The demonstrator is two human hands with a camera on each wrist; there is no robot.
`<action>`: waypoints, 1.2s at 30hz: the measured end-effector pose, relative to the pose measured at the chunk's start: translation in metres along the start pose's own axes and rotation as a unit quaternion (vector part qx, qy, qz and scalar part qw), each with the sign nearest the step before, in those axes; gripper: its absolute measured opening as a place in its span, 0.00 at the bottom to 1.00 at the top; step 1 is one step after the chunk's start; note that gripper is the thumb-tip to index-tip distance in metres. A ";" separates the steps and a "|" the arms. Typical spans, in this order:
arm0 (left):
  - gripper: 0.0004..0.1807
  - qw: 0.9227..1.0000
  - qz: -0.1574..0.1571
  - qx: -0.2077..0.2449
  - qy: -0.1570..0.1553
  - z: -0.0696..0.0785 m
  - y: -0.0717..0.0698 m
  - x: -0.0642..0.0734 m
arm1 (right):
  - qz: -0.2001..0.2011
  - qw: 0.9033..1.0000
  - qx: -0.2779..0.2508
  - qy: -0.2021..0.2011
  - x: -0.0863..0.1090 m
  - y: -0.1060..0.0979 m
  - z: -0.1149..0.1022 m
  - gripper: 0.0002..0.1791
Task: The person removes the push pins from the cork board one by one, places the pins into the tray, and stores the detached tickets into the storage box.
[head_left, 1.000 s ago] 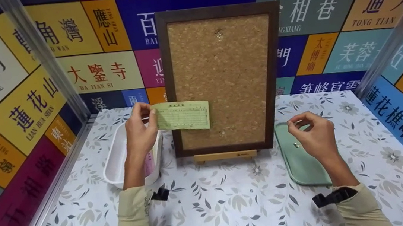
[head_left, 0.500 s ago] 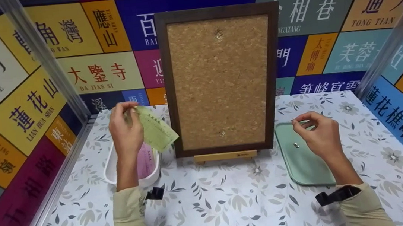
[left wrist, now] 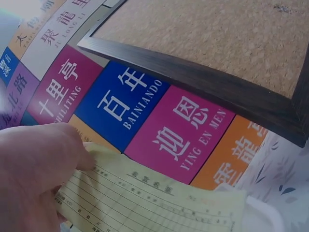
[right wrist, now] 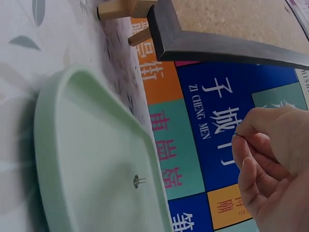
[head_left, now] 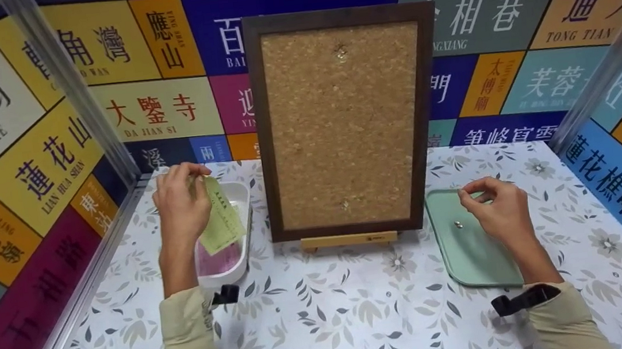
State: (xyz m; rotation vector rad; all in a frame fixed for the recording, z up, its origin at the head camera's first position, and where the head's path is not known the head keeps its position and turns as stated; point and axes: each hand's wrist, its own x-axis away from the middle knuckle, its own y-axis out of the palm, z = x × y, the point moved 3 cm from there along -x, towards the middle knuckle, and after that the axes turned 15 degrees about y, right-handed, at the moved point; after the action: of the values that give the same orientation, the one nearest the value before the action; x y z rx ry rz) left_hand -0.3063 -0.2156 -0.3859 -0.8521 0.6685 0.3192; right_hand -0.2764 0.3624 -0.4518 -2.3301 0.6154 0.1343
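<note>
My left hand pinches a pale green receipt slip by one end, over the white plastic basin at the left. The slip hangs tilted, and its printed lines face the camera in the left wrist view. Pink paper slips lie in the basin beneath it. On the other side, my right hand hovers above the green tray. Its thumb and forefinger pinch a tiny dark pin, barely visible at the fingertips. Small metal pins lie in the tray.
A dark-framed corkboard stands upright on a wooden easel between the hands. One metal pin sits near its top, another near its bottom. Colourful sign-patterned walls enclose the floral-covered table.
My left hand has drawn the green slip leftward, away from the corkboard to over the basin, and the slip has turned downward. The right hand has shifted slightly right, still pinching.
</note>
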 end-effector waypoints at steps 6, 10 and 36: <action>0.10 0.998 -0.057 -0.035 0.020 -0.004 0.005 0.004 | -0.026 0.999 0.022 0.041 -0.004 0.002 0.016 0.11; 0.11 0.995 -0.083 -0.045 0.017 -0.014 0.013 0.008 | -0.045 0.996 0.035 0.062 -0.006 0.001 0.025 0.11; 0.20 0.974 -0.219 -0.036 -0.035 -0.051 0.035 0.030 | -0.202 0.967 0.140 0.059 -0.007 0.010 0.047 0.08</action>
State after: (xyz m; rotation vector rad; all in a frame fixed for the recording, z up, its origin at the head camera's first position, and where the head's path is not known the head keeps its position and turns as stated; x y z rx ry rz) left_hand -0.3223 -0.2332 -0.4498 -1.0262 0.3907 -0.0262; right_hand -0.2835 0.3899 -0.4915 -2.1441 0.1876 -0.2657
